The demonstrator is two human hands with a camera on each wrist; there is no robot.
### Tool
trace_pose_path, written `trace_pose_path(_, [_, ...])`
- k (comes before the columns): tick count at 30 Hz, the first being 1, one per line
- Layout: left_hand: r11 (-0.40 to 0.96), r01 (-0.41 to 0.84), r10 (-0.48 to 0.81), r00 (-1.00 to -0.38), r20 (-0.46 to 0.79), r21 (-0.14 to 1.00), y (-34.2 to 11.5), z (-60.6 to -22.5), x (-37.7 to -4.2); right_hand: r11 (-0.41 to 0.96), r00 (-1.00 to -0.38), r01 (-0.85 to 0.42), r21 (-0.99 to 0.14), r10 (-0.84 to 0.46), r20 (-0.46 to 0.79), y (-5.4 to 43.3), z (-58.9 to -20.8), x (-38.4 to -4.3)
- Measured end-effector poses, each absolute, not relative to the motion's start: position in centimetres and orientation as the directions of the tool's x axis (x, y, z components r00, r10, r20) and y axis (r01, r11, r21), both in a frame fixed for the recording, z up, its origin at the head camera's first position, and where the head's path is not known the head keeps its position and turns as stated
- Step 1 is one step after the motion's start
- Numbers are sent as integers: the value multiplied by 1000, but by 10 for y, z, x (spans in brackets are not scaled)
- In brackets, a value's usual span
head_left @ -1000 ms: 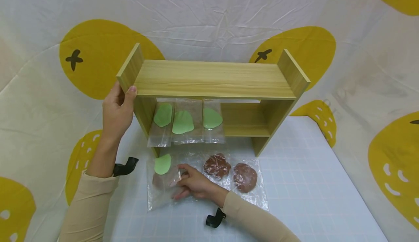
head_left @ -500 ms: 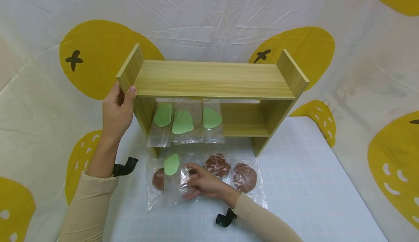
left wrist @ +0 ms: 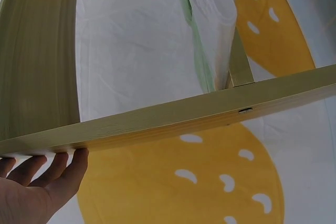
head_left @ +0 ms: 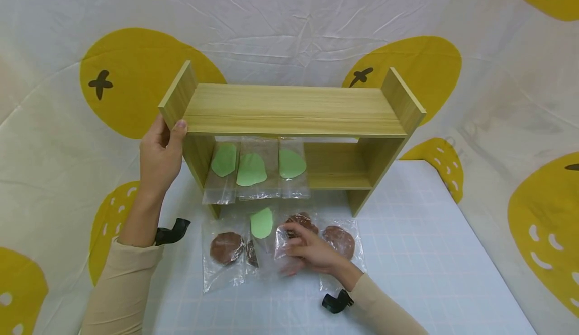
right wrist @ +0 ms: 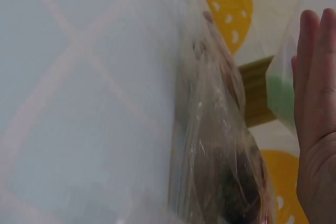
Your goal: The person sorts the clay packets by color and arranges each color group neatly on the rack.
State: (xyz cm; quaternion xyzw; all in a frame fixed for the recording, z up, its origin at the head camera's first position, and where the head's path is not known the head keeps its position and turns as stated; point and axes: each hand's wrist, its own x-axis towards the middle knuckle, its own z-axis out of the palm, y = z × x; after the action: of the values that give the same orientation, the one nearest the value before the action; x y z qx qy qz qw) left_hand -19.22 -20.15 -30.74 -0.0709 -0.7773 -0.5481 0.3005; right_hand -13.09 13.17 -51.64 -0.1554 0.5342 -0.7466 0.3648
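My left hand (head_left: 160,159) grips the left side panel of a wooden shelf (head_left: 294,108), thumb over the front edge. In the left wrist view its fingertips (left wrist: 79,156) press against the panel's edge (left wrist: 157,116). My right hand (head_left: 312,249) pinches the edge of a clear plastic bag (head_left: 266,254) holding a flat green piece (head_left: 262,223). The bag hangs over clear bags with brown lumps on the table, partly hiding a brown lump (head_left: 251,254). In the right wrist view the green piece (right wrist: 281,98) shows beside my straight fingers (right wrist: 320,61).
Several bagged green pieces, among them one (head_left: 252,169), stand along the left part of the middle shelf board (head_left: 339,166). Brown lumps in clear bags lie before the shelf, one at left (head_left: 226,248), one at right (head_left: 339,242). A patterned cloth (head_left: 289,33) hangs behind.
My right hand has moved rightward with the green-piece bag, uncovering the leftmost brown lump and now partly covering the middle ones. My left hand stays on the shelf panel.
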Motion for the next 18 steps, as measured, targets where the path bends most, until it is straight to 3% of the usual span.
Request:
trace_pose_path(7, [388,439,-220,-810,544,811,-202,-307,-192,-211,-710,375,-903,-691,-133,163,-517,-128])
trace_pose_path(18, [395,436,-215,-812,542,809,-202,-307,-192,-174,-750,270,-947,-655,-93,203,-511,-126])
